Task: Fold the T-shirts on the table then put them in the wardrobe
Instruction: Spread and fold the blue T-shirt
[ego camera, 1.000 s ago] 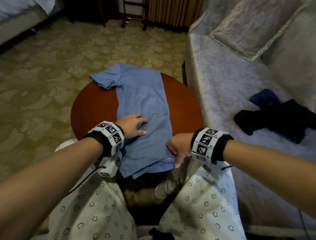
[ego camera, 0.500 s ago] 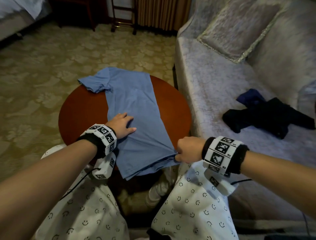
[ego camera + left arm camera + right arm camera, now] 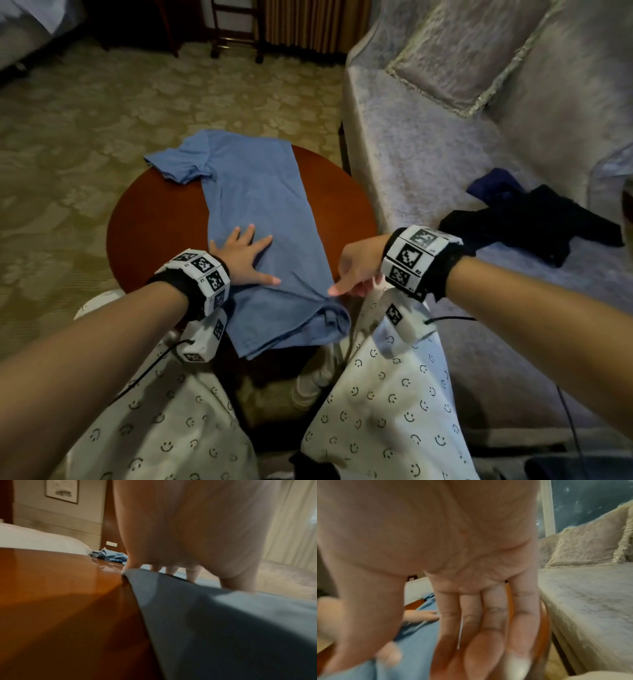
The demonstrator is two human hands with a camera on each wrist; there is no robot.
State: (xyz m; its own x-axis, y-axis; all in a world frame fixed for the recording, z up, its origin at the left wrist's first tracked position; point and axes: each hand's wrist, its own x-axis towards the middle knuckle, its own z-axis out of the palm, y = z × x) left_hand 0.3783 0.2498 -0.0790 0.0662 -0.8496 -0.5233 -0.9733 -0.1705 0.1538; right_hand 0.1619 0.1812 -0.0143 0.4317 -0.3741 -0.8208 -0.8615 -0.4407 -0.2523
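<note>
A light blue T-shirt (image 3: 260,205) lies lengthwise on the round red-brown table (image 3: 154,233), folded narrow. One sleeve (image 3: 178,164) sticks out at the far left, and the near hem hangs over the table's front edge. My left hand (image 3: 245,255) presses flat on the shirt's near left part with fingers spread; the left wrist view shows the left hand (image 3: 188,527) on the blue cloth (image 3: 223,628). My right hand (image 3: 356,270) hovers at the shirt's near right edge. Its fingers (image 3: 471,615) are straight and hold nothing.
A grey sofa (image 3: 445,171) stands close along the table's right side, with a cushion (image 3: 462,58) and a heap of dark clothes (image 3: 534,222) on it. My knees in smiley-print trousers (image 3: 376,394) sit at the table's front. Patterned carpet (image 3: 68,137) lies left and beyond.
My right hand has let go of the shirt's near right edge and straightened its fingers. The left hand has spread wider on the cloth. The view has shifted slightly.
</note>
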